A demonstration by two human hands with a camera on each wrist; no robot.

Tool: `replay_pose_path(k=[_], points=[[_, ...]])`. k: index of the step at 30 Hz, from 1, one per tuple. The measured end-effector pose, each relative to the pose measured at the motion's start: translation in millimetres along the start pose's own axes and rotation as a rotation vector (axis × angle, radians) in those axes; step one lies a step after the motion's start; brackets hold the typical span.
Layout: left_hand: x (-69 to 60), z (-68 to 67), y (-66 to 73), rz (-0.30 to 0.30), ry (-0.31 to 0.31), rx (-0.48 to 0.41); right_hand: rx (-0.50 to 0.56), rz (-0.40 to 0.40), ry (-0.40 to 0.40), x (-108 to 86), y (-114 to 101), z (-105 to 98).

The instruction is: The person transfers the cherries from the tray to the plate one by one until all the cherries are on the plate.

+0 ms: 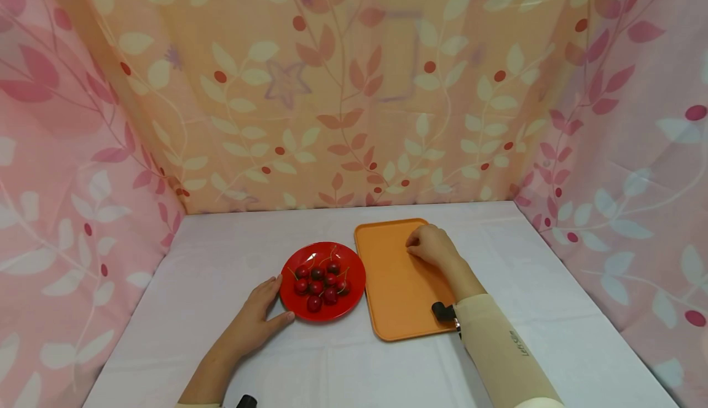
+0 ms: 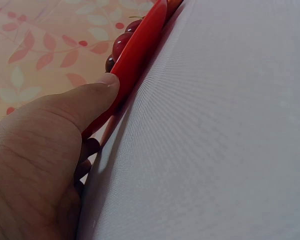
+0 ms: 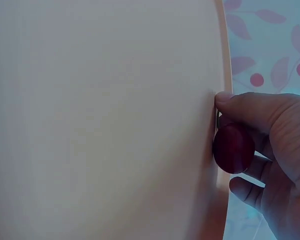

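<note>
A round red plate lies on the white cloth, bearing a cluster of dark red cherries with thin stems. At its left edge my left hand holds the rim, the thumb against it near the front; other fingers are partly hidden. Right of the plate is an orange rectangular tray. Over the tray's far right part, my right hand pinches a cherry by its stem, close to the tray surface. The head view hides this cherry behind the hand.
White cloth covers the table. A floral curtain rises behind it, with pink patterned curtains at the left and right. The plate's right rim is close against the tray's left edge.
</note>
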State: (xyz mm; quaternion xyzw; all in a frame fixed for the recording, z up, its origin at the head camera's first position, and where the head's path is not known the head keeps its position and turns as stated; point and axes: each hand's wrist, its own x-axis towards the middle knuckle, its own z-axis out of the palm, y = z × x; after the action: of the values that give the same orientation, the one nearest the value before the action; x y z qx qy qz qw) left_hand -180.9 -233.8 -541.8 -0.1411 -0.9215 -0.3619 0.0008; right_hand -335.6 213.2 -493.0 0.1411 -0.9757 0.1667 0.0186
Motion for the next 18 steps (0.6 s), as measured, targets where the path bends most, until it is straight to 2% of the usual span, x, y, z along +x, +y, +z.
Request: replay_pose_path(k=[10,13,18], points=[[-0.2,-1.0,2.7,-0.01,-0.014,0.005,-0.055,-0.018,0.0,0.0,1.1,-1.9],[-0.2,0.0,1.7,-0.005,-0.013,0.001,-0.041,-0.02,0.004,0.0,2.6,-1.8],[-0.5,0.8,1.6,0.003,-0.003,0.0,0.04,-0.01,-0.009,-0.5,0.7,-5.4]])
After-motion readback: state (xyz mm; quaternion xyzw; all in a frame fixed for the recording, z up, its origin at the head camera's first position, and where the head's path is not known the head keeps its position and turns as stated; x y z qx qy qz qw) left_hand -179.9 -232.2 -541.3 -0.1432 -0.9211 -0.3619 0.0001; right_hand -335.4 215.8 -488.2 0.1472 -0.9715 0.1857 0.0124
